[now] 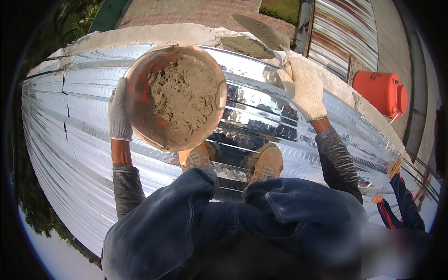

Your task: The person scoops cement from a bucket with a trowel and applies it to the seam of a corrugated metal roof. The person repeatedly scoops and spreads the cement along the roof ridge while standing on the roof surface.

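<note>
My gloved left hand (119, 109) grips the left side of a round, mortar-smeared bucket (217, 102), which holds lumpy wet grey mortar (182, 93). My gloved right hand (303, 88) is closed on the handle of a trowel (261, 30), whose blade extends over a concrete ledge (200, 31) at the top of the view. A patch of wet mortar (240, 45) lies on that ledge just under the blade. My boots (266, 165) rest on shiny corrugated metal sheeting (79, 116) below the bucket.
A red cylindrical water jug (377, 93) stands beyond the ledge at right, near weathered corrugated panels (340, 32). Brick paving (163, 11) shows past the ledge. At lower right, a co-worker's hands (394, 165) and dark sleeves reach toward the ledge. Thin dark rods run along the far right.
</note>
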The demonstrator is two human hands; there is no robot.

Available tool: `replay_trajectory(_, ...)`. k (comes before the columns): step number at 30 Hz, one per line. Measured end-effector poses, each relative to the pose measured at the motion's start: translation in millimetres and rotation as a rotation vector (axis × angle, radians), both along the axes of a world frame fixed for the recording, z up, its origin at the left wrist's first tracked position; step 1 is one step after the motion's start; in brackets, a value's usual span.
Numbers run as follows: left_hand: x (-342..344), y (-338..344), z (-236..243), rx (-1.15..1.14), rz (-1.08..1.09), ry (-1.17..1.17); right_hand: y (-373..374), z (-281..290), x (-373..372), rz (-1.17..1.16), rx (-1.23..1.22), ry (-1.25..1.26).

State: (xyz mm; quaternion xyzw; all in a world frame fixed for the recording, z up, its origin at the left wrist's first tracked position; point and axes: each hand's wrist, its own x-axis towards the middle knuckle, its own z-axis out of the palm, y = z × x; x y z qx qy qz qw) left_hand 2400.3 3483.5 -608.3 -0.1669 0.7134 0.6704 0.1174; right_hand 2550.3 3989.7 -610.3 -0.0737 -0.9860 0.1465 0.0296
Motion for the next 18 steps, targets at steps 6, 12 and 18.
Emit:
replay_trajectory(6,0.7,-14.2,0.7,-0.108,0.021,0.021,-37.4,17.2,8.9,-0.64,-1.399,-0.368)
replay_trajectory(12,29.7,16.0,17.3,-0.048,0.09,-0.064,-66.3,-11.7,-28.0,-0.705,-1.599,-0.398)
replay_trajectory(18,85.0,-43.6,-4.3,-0.123,0.166,-0.017,-100.2,-52.6,-56.0,-0.502,-1.656,-0.422)
